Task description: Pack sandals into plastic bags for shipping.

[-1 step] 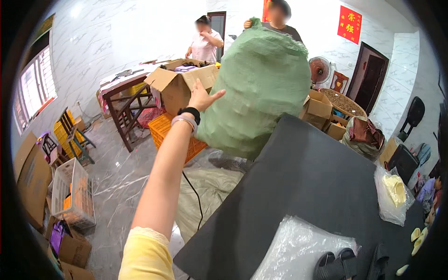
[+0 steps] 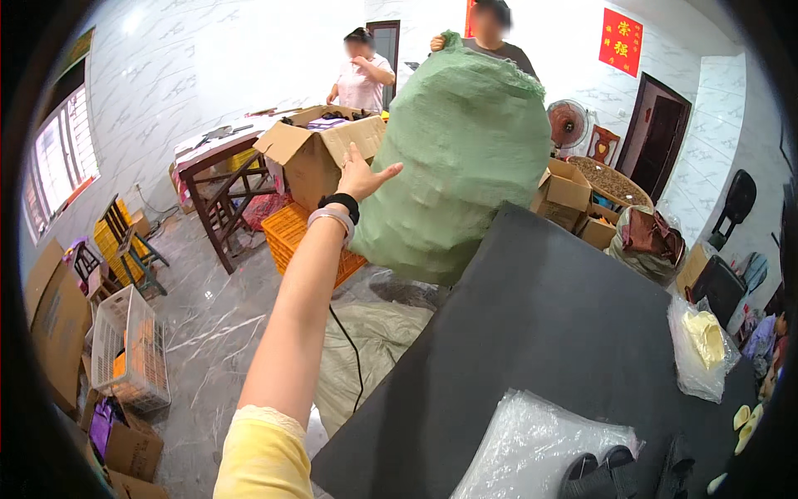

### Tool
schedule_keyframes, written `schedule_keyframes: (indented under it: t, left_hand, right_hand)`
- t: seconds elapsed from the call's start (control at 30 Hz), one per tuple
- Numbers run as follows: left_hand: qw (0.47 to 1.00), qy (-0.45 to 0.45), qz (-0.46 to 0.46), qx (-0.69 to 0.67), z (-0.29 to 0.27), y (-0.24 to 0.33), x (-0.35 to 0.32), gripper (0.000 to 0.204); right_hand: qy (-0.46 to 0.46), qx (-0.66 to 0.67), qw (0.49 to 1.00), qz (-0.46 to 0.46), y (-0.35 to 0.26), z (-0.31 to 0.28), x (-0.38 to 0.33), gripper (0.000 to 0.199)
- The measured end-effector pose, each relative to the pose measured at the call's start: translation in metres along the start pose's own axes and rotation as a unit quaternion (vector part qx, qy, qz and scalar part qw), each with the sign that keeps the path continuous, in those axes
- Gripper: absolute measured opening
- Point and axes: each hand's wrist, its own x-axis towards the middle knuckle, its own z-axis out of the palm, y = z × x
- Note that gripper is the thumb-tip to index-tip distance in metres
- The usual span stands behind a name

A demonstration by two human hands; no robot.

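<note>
My left hand (image 2: 359,177), fingers spread, presses against the side of a big green sack (image 2: 461,158) that a person across from me grips at its top, above the black table (image 2: 532,333).

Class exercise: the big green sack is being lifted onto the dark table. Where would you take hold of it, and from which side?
Probably low on the bulging side of the green sack, coming from the left, where the left hand already presses open-palmed. The sack is wide, rounded and soft, so a flat palm steadies it better than a pinch. Another person's hand grips the gathered top, its only narrow part. The lower end rests at the table edge.
</note>
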Motion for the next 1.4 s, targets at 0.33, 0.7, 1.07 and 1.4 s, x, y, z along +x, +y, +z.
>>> schedule_keyframes:
  t: [0.33,0.7,1.07,1.4]
  left_hand:
    - [0.998,-0.011,-0.059,-0.004,0.059,-0.046,0.045,0.131]
    - [0.995,0.073,-0.06,0.013,0.059,-0.109,0.028,0.124]
    - [0.976,0.13,0.149,0.087,0.028,-0.027,0.06,0.118]
    - [0.906,0.365,0.144,0.158,-0.029,0.035,0.078,0.123]
  right_hand:
    - [-0.006,0.06,0.997,0.049,0.017,0.006,-0.003,0.036]
    - [-0.037,0.1,0.988,0.116,0.032,0.005,-0.005,0.038]
    - [0.012,0.042,0.998,0.042,0.044,0.022,0.008,0.039]
    - [0.032,0.028,0.999,0.017,0.031,0.015,0.04,0.04]
